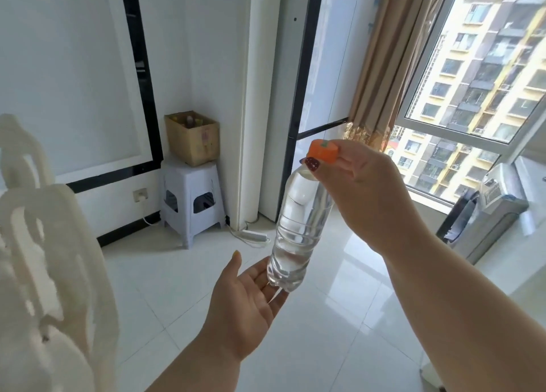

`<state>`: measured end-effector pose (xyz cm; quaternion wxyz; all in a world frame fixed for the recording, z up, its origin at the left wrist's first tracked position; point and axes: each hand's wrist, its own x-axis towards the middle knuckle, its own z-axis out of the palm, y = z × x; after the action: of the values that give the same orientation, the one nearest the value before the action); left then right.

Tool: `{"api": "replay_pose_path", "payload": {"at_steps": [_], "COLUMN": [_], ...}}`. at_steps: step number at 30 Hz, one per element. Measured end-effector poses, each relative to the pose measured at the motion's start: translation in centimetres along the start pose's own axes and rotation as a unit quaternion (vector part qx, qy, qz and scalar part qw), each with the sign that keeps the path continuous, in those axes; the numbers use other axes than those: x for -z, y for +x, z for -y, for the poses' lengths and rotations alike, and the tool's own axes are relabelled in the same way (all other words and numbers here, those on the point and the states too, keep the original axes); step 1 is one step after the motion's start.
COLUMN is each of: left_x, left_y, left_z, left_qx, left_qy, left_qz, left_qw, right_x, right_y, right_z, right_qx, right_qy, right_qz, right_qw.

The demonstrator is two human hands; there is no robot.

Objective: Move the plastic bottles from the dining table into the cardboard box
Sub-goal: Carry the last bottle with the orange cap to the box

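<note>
The right hand [359, 190] is pinched on the orange cap [323, 152] of a clear bottle [298, 229], the open left hand [245, 300] cupped beneath, so carrying to the distant cardboard box [193, 137] is judged underway.

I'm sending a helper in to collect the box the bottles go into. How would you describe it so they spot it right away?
Look to the white wall with black trim, in the corner left of the tall white pillar. There a pale plastic stool stands on the tiled floor, and the cardboard box sits on top of it. It is the only brown carton in view, open-topped, with bottle tops showing inside.
</note>
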<state>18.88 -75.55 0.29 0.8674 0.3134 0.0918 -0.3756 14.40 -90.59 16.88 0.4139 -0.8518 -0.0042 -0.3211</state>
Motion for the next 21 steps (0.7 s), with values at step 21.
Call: {"api": "replay_pose_path", "payload": {"at_steps": [21], "left_x": [-6.6], "left_y": [41.3], "left_z": [-21.3], "left_qx": [-0.082], "left_qy": [0.015], "left_qz": [-0.073], "left_qw": [0.994], "right_x": [-13.3], "right_y": [41.4], "right_z": [-24.6], "right_qx": [0.011], "right_qy": [0.081], "right_qz": [0.121], "right_qw": [0.989]}}
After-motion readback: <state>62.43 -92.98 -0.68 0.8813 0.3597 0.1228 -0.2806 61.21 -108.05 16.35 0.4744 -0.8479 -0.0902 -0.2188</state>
